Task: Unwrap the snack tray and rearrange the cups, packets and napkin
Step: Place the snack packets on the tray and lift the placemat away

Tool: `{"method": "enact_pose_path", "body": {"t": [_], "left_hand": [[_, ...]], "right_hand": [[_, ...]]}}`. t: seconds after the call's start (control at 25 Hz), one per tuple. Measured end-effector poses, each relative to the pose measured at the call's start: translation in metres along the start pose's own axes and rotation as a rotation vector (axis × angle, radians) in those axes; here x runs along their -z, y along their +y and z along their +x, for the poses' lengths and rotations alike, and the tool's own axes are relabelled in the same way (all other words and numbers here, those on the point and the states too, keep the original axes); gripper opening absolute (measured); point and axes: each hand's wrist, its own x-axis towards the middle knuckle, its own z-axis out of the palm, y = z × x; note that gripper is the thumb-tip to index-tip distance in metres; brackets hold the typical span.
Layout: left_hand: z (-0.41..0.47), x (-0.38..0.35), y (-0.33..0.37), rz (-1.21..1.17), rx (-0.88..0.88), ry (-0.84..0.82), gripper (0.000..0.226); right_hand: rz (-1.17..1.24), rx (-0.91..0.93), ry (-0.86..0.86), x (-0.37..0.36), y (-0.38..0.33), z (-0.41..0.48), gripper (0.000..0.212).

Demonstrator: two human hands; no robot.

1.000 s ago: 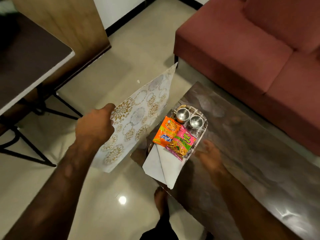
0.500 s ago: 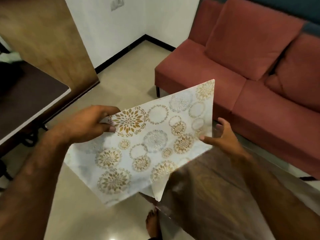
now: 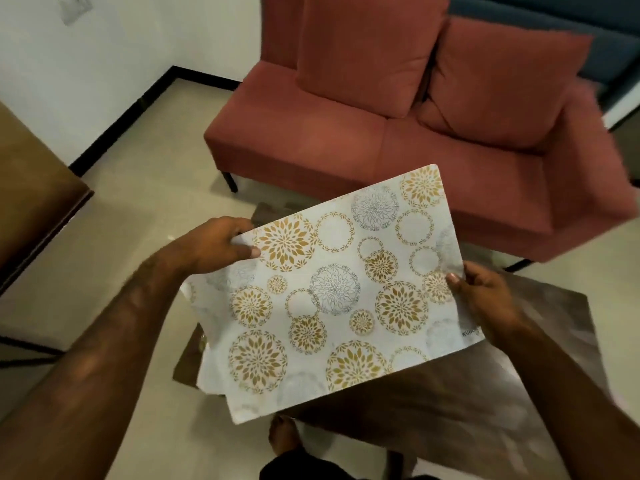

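I hold the patterned sheet pinched between left hand and right hand above the table, unwrapping done I judge; next, set it aside.

Patterned wrapping sheet held spread out above the table
White, printed with gold and grey floral rings; flat and tilted, its far right corner highest; left hand pinches the upper left edge; right hand grips the right edge.
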Motion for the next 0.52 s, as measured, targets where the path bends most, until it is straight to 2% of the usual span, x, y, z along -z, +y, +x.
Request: {"method": "enact_pose_path", "body": {"t": [0.08,0.2,0.24,0.28,0.36,0.44,0.52], "left_hand": [[0.024,-0.025,0.011,0.114,0.06,0.097,0.035],[0.047,-0.067,0.03,0.221,0.248,0.231,0.071],[0.049,-0.081,0.042,0.142,0.315,0.24,0.07],[0.051,-0.103,0.06,-0.03,0.36,0.208,0.058],[0.053,-0.157,0.094,-0.404,0.445,0.026,0.034],[0.059,-0.214,0.119,-0.512,0.522,-0.036,0.032],[0.073,-0.268,0.137,-0.537,0.563,0.016,0.033]], "right_hand": [[0.009,-0.06,0.093,0.039,0.024,-0.004,0.021],[0.087,-0.175,0.196,0.099,0.068,-0.007,0.018],[0.108,-0.203,0.222,0.118,0.085,-0.005,0.017],[0.132,-0.224,0.25,0.139,0.102,-0.005,0.017],[0.167,-0.27,0.292,0.179,0.137,-0.003,0.016],[0.165,-0.331,0.309,0.216,0.172,-0.001,0.014],[0.13,-0.394,0.327,0.25,0.204,0.001,0.019]]}}
